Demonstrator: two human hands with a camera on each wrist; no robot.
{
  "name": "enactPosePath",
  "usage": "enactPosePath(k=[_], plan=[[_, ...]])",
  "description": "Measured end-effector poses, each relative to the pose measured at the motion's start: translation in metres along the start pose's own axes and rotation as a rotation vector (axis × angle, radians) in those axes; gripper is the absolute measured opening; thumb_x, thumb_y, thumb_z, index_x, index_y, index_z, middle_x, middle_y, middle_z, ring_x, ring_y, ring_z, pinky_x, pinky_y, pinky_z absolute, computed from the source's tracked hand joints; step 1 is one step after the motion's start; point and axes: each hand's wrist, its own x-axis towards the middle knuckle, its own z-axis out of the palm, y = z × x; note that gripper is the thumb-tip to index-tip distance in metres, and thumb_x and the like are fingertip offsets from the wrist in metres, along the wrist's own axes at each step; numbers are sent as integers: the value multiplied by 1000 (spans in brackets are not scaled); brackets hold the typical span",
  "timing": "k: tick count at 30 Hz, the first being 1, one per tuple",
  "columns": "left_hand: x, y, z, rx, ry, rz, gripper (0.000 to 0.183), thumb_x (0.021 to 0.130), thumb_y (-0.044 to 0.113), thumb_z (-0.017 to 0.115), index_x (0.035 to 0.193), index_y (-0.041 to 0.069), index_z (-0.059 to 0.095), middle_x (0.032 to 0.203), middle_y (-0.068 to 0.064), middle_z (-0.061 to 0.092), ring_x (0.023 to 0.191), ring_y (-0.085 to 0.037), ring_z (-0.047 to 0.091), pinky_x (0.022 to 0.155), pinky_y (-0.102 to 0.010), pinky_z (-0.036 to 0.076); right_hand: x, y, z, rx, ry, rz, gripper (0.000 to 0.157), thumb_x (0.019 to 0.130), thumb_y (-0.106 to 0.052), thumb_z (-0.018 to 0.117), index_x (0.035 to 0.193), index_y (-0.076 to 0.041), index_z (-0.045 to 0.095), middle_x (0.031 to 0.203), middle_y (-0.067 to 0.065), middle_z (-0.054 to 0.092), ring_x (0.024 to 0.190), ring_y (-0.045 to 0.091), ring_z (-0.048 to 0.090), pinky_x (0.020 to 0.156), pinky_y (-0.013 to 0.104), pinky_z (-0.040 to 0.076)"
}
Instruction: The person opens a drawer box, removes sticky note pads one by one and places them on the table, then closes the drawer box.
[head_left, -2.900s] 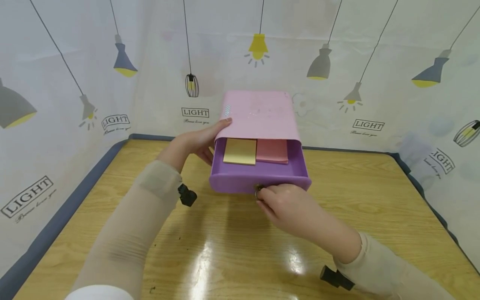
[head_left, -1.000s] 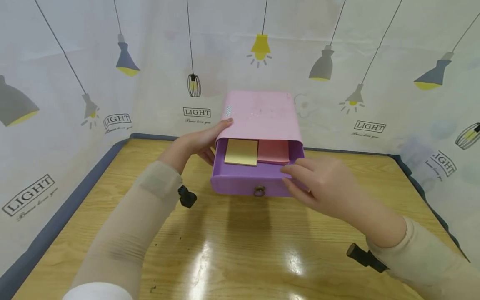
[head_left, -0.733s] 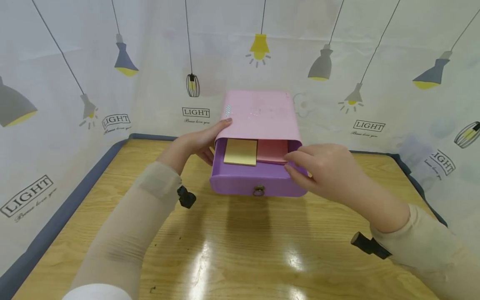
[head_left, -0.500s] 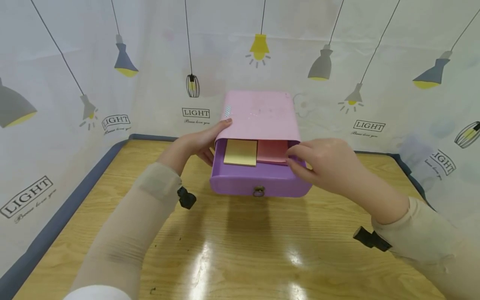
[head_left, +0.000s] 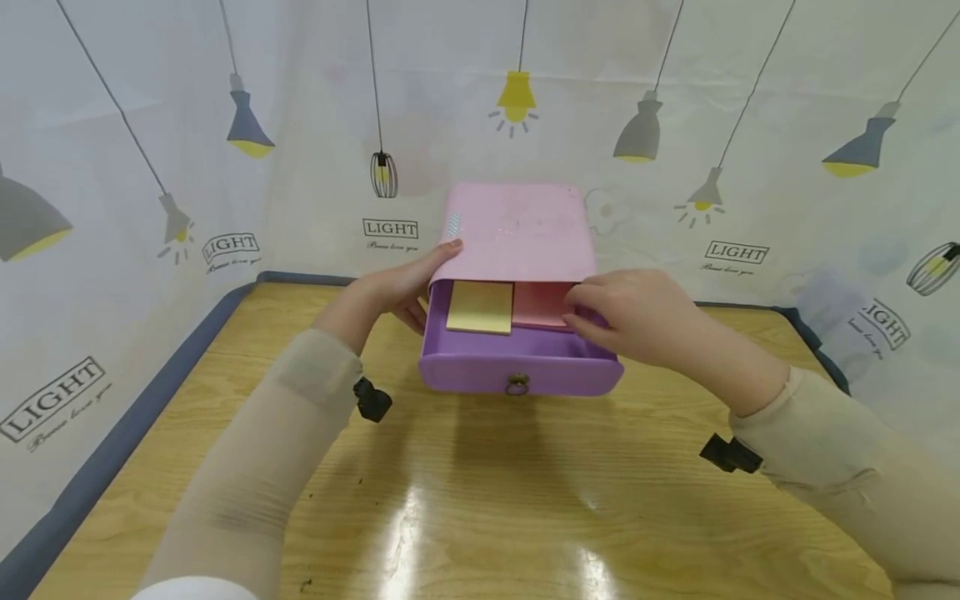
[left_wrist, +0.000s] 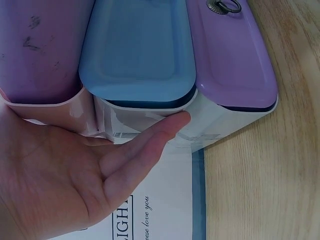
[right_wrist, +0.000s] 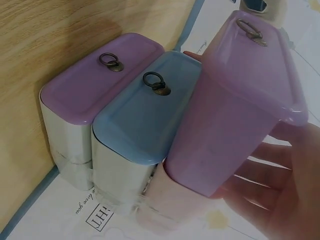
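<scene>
A small drawer unit with a pink top case [head_left: 517, 233] stands at the back of the table. Its purple top drawer [head_left: 465, 375] is pulled out, and inside lie a yellow sticky note pad [head_left: 480, 308] and a pink sticky note pad [head_left: 538, 304] side by side. My left hand [head_left: 397, 283] steadies the case's left side, thumb on the top edge; the left wrist view shows its fingers [left_wrist: 145, 155] extended along the side. Reaching over the drawer's right wall, my right hand [head_left: 637, 317] has fingertips right at the pink pad's right edge. The drawer hides those fingertips in the right wrist view.
Below the pulled-out drawer sit a closed blue drawer [right_wrist: 145, 110] and a closed purple drawer [right_wrist: 100, 82], each with a ring pull. The wooden table [head_left: 480, 500] extends in front. A lamp-printed backdrop [head_left: 300, 167] encloses the back and sides.
My right hand has let go of the ring pull, moved up and right, then reached in over the drawer to the pink pad. My left hand stays on the case.
</scene>
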Motion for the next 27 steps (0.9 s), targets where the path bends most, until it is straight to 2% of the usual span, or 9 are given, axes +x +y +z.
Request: enactPosePath(k=[6,15,27], plan=[[-1,-1,0,10,-1,11,104,80,89,22,153,15,27,126,-26,53,91,-41,67,77,-49,56,8,1,3,23,-70,-6,9,90,-19,67,89,-11,69,77,-2,64,66,15,58,62,35,49],[-1,-1,1,15,5,15,105,79,90,21,151,14,30,125,-26,55,90,-40,68,78,-49,56,15,2,9,-36,-222,20,14,87,-17,71,79,-12,61,68,-4,50,60,14,45,58,33,43],[-3,1,2,19,18,15,105,79,90,19,151,14,31,124,-26,56,90,-40,68,80,-52,55,31,-2,11,-115,-449,68,12,89,-14,70,79,-12,64,72,0,56,64,18,53,62,34,50]])
